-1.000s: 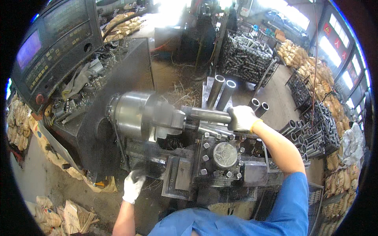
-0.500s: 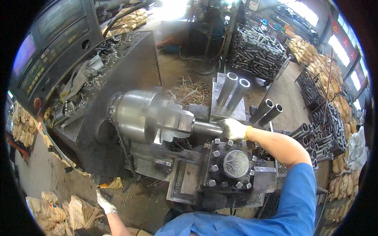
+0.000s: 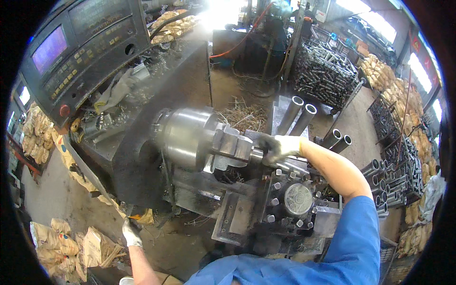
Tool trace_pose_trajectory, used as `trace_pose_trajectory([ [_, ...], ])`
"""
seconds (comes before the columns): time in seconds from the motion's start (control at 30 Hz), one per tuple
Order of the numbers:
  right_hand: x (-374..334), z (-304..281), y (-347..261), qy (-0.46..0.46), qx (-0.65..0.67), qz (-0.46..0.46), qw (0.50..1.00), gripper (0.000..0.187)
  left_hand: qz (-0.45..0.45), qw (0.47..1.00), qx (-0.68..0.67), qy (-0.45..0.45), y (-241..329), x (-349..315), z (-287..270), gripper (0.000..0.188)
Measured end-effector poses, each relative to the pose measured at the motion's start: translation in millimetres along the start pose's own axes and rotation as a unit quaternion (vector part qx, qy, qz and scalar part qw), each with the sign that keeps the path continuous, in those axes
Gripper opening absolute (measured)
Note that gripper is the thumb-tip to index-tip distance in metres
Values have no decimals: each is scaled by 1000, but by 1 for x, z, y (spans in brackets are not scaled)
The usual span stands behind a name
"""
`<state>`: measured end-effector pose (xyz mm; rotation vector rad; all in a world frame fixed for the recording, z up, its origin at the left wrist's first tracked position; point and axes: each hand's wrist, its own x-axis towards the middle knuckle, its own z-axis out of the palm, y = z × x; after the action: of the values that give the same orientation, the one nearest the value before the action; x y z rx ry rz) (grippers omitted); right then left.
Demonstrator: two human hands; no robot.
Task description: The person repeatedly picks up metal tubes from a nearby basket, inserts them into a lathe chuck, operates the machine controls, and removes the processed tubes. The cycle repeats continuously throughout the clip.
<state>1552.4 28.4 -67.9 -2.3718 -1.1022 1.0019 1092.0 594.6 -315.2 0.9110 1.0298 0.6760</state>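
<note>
My right hand (image 3: 281,148), in a white glove with blackened fingers, is closed around a metal tube (image 3: 257,153). Only a short bright length of it shows beside the jaws (image 3: 232,144) of the large steel chuck (image 3: 187,137). Just nearer to me is the square tool post (image 3: 298,199), ringed with bolts. My left hand (image 3: 131,232), gloved too, is low on the left by the lower end of the machine's door edge (image 3: 107,194). Its fingers look curled in, and what they hold, if anything, is too small to make out.
Two upright tubes (image 3: 303,118) stand on a plate behind my right hand, with two darker tubes (image 3: 338,139) farther right. More tubes (image 3: 382,183) are stacked at the right. A control panel (image 3: 78,52) rises at the left. Metal shavings (image 3: 242,114) lie behind the chuck.
The view has swung left, showing more of the control panel. My right hand has moved closer to the chuck jaws, and less tube shows between them. My left hand has risen slightly.
</note>
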Motion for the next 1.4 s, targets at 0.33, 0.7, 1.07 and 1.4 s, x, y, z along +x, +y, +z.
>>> trace_pose_trajectory([
  [0.33,-132,50,46,331,-171,234,898,54,510,719,458,117,95,-136,55,42],
  [0.7,-273,124,-44,778,-25,130,615,44,623,478,617,53,332,-74,332,64],
  [1.07,-312,242,-158,708,285,-39,645,69,791,492,359,53,319,-88,307,60],
  [1.4,-272,242,-188,319,77,-220,919,35,319,708,400,-487,73,-345,155,57],
])
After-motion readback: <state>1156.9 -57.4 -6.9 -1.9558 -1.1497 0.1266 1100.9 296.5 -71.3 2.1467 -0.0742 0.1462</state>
